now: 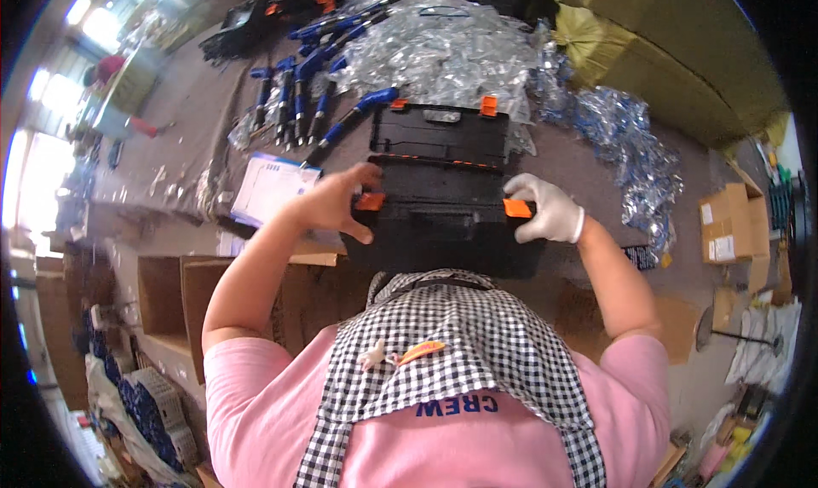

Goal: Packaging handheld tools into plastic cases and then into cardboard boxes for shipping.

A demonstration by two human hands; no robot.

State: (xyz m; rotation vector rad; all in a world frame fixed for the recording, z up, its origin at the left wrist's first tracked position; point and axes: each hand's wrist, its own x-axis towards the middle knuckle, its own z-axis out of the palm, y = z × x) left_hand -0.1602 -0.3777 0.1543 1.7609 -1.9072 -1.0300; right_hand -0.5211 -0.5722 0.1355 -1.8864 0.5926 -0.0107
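A black plastic tool case (443, 232) lies in front of me, close to my apron. It has an orange latch at each end and a recessed handle in the middle of its near side. My bare left hand (336, 200) grips its left end, thumb and fingers spread around the left latch (370, 202). In a white glove, my right hand (548, 210) holds the right end, fingers curled at the right latch (516, 207). Just beyond stands a raised black panel (439, 134) with two orange latches; whether it joins the case, I cannot tell.
Several blue-and-black tools (300, 104) lie at the far left of the table, near a white and blue printed sheet (274, 188). Clear plastic bags (434, 53) pile up beyond the case. Blue bagged parts (626, 138) sit at the right, and a cardboard box (733, 225) farther right.
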